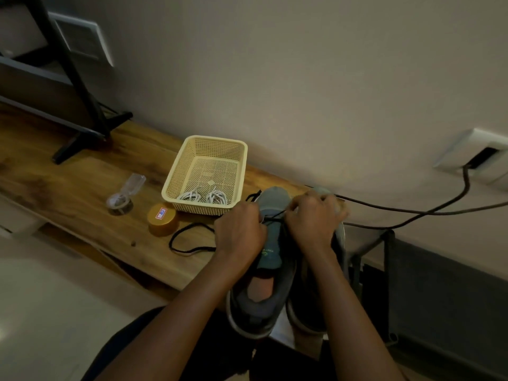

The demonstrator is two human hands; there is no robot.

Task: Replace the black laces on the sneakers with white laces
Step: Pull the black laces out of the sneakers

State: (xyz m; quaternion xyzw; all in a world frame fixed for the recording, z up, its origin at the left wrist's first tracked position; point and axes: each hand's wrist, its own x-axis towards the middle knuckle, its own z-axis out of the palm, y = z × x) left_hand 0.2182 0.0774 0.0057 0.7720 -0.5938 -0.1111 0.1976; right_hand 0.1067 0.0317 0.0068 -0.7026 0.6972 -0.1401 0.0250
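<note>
On the wooden table — an amber jar, a clear plastic packet, a black stand.

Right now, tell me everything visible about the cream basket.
The cream basket is a rectangular open tray of perforated plastic with a solid rim and sloping sides. It stands upright on the wooden table, close to the room wall. Two coiled bundles of white laces lie inside against its near side. An orange-lidded jar sits by its near left corner; whether they touch is unclear.

2 lace bundles in basket left of sneakers
</note>
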